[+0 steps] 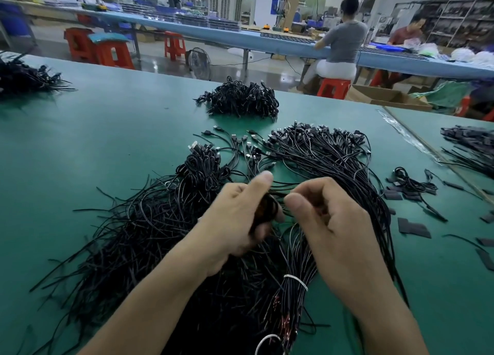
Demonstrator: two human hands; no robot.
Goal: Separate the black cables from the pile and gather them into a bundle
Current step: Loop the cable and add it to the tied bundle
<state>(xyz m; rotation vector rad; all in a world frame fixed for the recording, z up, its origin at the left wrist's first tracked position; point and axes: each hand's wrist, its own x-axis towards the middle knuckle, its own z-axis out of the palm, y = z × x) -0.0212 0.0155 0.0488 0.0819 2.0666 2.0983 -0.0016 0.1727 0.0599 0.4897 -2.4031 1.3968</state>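
Two bare forearms [149, 309] come in from the bottom edge, crossing a bundle [290, 301] of black cables cinched with a white tie [295, 280]. Just above it, at the centre of the frame, the left hand [238, 218] has its fingers curled round a dark bunch [267, 207] of cable, thumb sticking up. The right hand [331, 221] sits close beside it, fingers curled in and thumb pressed to the forefinger, seemingly pinching a thin strand [280, 187] that runs across to the left hand; the blur keeps me from being sure of the contact.

Both hands hover over the pile [139, 234], a loose tangle of black cables sprawling across the lower left of the green table [107, 130], with cut ends poking out every way. To the upper right of the hands a sheaf [320, 151] of cables lies fanned out, plugs pointing away. Beyond that, near the table's far edge, sits a coiled heap [240, 98]. Flat black tags [414, 227] are scattered at the right, and more dark cable lies at the upper left and right edges of the frame.

Past the table, at the upper right, a person [343, 39] sits on a red stool [334, 87] at a long blue bench [213, 30]. A floor fan [199, 60] stands between the tables.
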